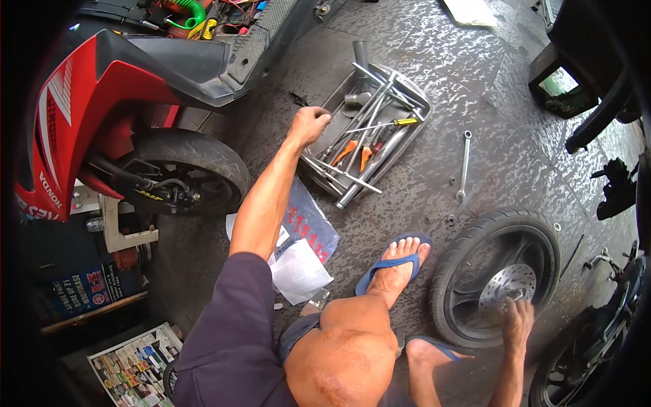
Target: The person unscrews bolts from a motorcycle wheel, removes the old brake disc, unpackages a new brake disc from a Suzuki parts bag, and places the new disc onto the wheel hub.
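My left hand (310,126) is at the left rim of a grey tool tray (410,139), its fingers curled in; whatever they may hold is hidden. In the tray lie a yellow-handled screwdriver (405,122), orange-handled pliers (366,157) and several long metal bars. On the right, a motorcycle wheel (444,285) lies flat on the floor, its brake disc (494,288) facing up. My right hand (518,324) reaches the wheel's hub, fingers bent and slightly blurred around a small metal piece at the centre that I cannot make out.
A combination wrench (465,163) and small metal parts lie between tray and wheel. A red motorcycle (102,88) stands at the left. Clear plastic packaging (312,220) and white paper (298,271) lie beside my blue sandal (378,271). More motorcycle parts (597,339) stand at the right edge.
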`<state>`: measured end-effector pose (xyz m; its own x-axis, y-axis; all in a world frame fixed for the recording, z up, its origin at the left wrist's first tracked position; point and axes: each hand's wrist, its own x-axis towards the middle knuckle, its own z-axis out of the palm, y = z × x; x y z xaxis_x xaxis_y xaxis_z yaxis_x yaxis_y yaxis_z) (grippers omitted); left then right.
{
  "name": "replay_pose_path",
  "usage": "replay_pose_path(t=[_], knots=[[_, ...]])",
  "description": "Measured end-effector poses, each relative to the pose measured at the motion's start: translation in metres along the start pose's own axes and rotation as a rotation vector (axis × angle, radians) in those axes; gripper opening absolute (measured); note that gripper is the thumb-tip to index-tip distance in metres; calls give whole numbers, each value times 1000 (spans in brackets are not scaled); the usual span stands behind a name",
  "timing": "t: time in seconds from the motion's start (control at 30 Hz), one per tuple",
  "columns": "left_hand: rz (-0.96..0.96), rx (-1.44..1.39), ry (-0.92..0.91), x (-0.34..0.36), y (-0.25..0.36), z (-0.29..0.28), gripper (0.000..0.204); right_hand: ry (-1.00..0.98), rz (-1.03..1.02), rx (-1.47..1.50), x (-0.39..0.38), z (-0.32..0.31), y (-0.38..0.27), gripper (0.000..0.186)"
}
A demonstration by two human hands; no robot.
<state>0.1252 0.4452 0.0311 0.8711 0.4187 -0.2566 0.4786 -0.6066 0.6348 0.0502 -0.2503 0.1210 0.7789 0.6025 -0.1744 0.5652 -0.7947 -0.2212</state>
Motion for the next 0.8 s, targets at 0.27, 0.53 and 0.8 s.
replay_pose_path(t=[0.27,0.53,0.8], knots=[[22,242,-398,37,1,35,40,379,733,243,45,41,74,24],[30,121,-349,26,0,24,37,349,906,285,-19,66,59,30],[40,170,-189,27,17,17,28,125,694,140,-45,41,36,26]])
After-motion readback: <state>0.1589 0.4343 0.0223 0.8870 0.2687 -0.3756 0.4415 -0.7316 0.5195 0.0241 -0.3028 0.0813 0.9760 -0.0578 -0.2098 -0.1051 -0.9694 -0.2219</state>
